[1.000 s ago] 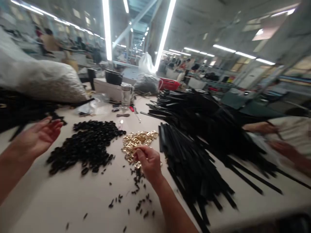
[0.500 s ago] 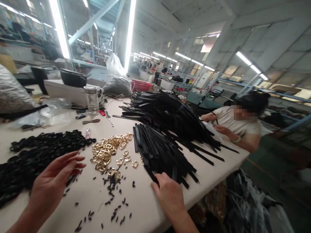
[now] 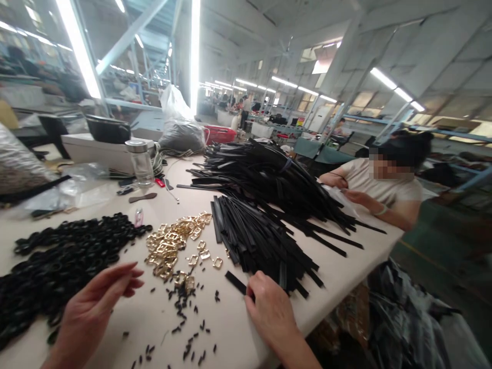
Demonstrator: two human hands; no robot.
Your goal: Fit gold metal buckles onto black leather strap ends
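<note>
My right hand (image 3: pixel 271 307) is closed around one black strap (image 3: pixel 235 283); its end sticks out to the left, apart from the nearer pile of straps (image 3: pixel 249 230). My left hand (image 3: pixel 94 302) hovers at the lower left, fingers stretched out and apart, with nothing visible in it. Beside and behind it is a heap of black loops (image 3: pixel 73 246), partly covered by the hand. Gold-coloured buckles (image 3: pixel 169 243) lie in a pile between the two hands. Small black pieces (image 3: pixel 188 307) are scattered on the table in front of them.
A larger bundle of black straps (image 3: pixel 269 179) lies farther back. A lidded glass jar (image 3: pixel 141 166), a brown flat tool (image 3: pixel 143 197) and pink snips (image 3: pixel 139 218) are at the back left. At the table's right side a co-worker (image 3: pixel 369 195) handles something.
My right hand has drawn the strap a little toward me, so its end now stands apart from the pile. My left hand has moved slightly right and down. The view has shifted slightly.
</note>
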